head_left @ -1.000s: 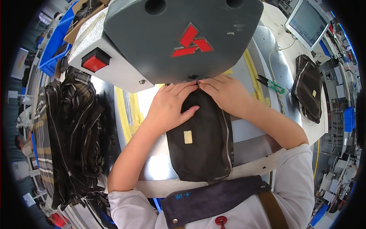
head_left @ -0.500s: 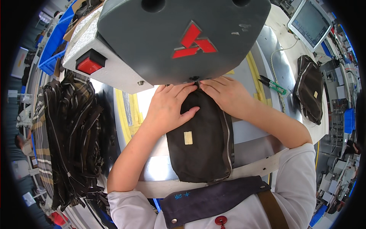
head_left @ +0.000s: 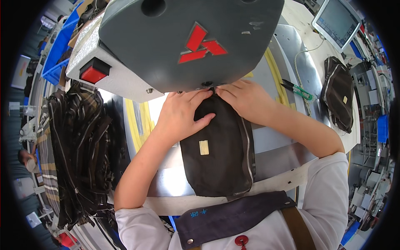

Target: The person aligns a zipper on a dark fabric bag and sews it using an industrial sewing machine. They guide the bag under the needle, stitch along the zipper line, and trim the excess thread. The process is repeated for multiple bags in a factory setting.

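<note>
A black fabric pouch [head_left: 221, 166] lies lengthwise in front of me, with a metal zipper [head_left: 248, 146] along its right side and a small cream label [head_left: 203, 147] on its face. Its far end reaches the underside of a grey sewing machine head [head_left: 187, 46]. My left hand [head_left: 179, 110] rests on the far left of the pouch, fingertips pressed at that end and thumb stretched over the cloth. Opposite it, my right hand [head_left: 248, 100] grips the far right corner with bent fingers. Both hands' fingertips nearly meet at a small dark tab, partly hidden under the machine head.
Dark zippered and plaid pieces [head_left: 79, 154] are heaped at the left. Green-handled thread snips [head_left: 302, 91] and another black pouch [head_left: 338, 93] lie at the right, below a screen [head_left: 336, 23]. Yellow tape [head_left: 135, 121] marks the metal bed. A red switch [head_left: 94, 73] sits on a white box.
The view has shifted slightly, so the machine head appears a little further left and up. Both hands keep the same hold on the pouch.
</note>
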Action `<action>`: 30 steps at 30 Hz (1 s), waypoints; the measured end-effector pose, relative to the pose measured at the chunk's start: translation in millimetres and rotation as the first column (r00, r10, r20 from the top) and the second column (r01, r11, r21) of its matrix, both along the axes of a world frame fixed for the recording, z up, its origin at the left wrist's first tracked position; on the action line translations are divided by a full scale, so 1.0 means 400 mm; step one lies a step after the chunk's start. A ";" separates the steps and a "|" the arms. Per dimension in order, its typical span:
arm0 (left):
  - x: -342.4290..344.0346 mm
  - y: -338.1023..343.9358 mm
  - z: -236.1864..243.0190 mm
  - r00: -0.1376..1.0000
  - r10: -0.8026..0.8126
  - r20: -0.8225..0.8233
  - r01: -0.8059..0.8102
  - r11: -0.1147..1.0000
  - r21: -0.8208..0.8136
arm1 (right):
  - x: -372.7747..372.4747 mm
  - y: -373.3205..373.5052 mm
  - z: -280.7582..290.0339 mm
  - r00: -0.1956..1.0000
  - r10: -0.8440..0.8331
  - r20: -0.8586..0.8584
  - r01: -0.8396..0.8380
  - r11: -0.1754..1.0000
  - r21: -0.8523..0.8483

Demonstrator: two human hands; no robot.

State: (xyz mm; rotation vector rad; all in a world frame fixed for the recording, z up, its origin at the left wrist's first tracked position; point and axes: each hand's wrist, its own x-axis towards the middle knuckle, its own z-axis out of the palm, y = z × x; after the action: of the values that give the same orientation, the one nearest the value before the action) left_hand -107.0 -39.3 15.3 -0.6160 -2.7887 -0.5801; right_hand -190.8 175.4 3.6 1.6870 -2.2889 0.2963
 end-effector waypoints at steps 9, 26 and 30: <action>-0.006 0.006 0.002 1.000 0.006 -0.010 -0.005 1.000 0.031 | -0.003 0.001 -0.008 1.000 -0.020 0.016 0.021 0.999 -0.034; -0.019 -0.002 -0.022 0.995 0.046 -0.088 -0.040 0.997 0.062 | -0.018 -0.008 -0.001 0.999 -0.036 0.018 0.037 0.997 -0.060; -0.017 -0.003 -0.017 0.997 0.044 -0.065 -0.041 0.998 0.052 | -0.016 -0.010 0.005 0.999 -0.029 0.043 0.032 0.998 -0.061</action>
State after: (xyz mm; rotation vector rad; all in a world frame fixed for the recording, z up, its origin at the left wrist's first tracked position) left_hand -113.7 -40.6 8.6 -0.5535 -2.7095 -0.6084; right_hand -197.4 171.2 5.4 1.6290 -2.3085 0.3949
